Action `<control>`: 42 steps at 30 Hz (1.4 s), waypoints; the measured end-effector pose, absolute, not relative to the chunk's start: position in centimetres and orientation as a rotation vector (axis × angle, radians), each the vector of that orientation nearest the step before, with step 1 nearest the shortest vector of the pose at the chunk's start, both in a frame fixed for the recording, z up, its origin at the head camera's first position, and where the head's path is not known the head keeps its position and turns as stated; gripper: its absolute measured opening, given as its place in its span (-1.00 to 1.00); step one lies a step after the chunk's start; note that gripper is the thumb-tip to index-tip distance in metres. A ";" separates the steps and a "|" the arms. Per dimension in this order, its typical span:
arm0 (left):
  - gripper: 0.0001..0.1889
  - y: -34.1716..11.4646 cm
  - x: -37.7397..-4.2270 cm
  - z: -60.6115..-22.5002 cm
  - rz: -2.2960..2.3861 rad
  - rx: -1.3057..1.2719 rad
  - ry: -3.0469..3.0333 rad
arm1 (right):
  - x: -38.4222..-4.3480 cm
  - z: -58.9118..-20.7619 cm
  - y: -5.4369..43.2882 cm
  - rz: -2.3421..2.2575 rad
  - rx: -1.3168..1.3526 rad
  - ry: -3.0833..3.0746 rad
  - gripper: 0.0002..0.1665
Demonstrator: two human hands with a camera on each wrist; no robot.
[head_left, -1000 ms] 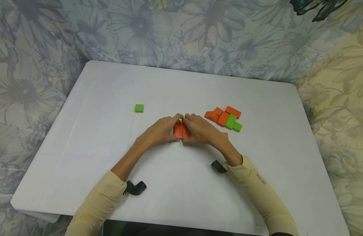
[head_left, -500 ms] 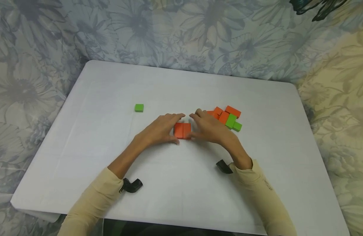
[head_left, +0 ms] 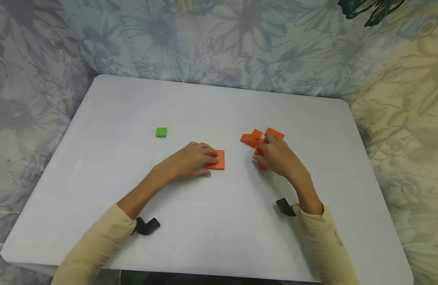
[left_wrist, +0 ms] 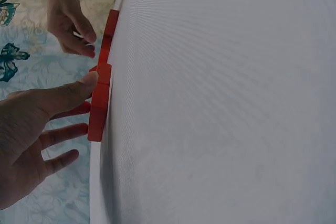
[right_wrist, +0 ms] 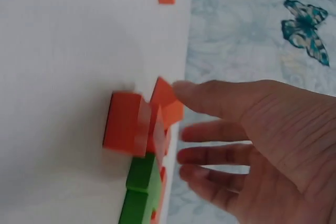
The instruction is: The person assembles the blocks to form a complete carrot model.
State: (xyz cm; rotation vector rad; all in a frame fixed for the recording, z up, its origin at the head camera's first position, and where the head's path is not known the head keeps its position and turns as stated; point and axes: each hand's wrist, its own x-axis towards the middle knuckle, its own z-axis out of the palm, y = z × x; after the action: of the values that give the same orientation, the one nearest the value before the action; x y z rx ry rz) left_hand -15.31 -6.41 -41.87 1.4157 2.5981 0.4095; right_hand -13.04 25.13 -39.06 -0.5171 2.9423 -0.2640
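The paired blocks [head_left: 220,160] are plain bright orange, as are the orange pieces [head_left: 248,138] in the cluster, while the green pieces [right_wrist: 143,172] share the flat grass green of the lone block [head_left: 161,132]. The tabletop [head_left: 204,221] is plain white, the sleeves [head_left: 94,235] beige, the wrist fittings [head_left: 147,227] black. Large grey-blue flowers pattern the pale backdrop [head_left: 162,51], yellowish at the right, with a dark teal butterfly [right_wrist: 307,30].

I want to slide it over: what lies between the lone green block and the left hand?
Head view: bare white tabletop separates the lone green block from the left hand.
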 end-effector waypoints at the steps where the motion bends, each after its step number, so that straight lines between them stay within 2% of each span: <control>1: -0.54 -6.5 -15.3 -41.8 0.406 1.423 2.602 | -13.2 -39.1 25.2 -0.272 -0.516 2.956 -0.58; 6: -0.59 -6.6 -15.3 -41.8 0.415 1.499 2.581 | -14.3 -39.2 25.5 -0.254 -0.488 2.949 -0.36; 16: -0.71 -6.0 -16.1 -41.0 0.402 1.544 2.494 | -15.1 -38.1 25.4 -0.303 -0.552 2.955 -0.55; 24: -0.77 -5.6 -17.1 -40.1 0.389 1.451 2.406 | -15.4 -35.8 22.1 -0.357 -0.782 2.805 -0.45; 28: -0.74 -5.4 -17.1 -39.9 0.406 1.417 2.385 | -15.3 -36.4 20.2 -0.331 -0.889 2.755 -0.44; 36: -0.71 -5.3 -16.9 -39.8 0.426 1.401 2.391 | -15.0 -38.8 18.0 -0.194 -0.972 2.717 -0.56; 42: -0.67 -5.4 -16.8 -39.9 0.410 1.384 2.392 | -14.8 -39.3 17.5 -0.212 -0.970 2.728 -0.47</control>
State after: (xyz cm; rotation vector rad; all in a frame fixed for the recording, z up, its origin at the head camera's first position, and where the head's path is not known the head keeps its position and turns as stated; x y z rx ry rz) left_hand -16.82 -5.42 -39.95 1.3843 2.3919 0.4104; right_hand -14.80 17.48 -39.29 -0.9697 2.7280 -0.2121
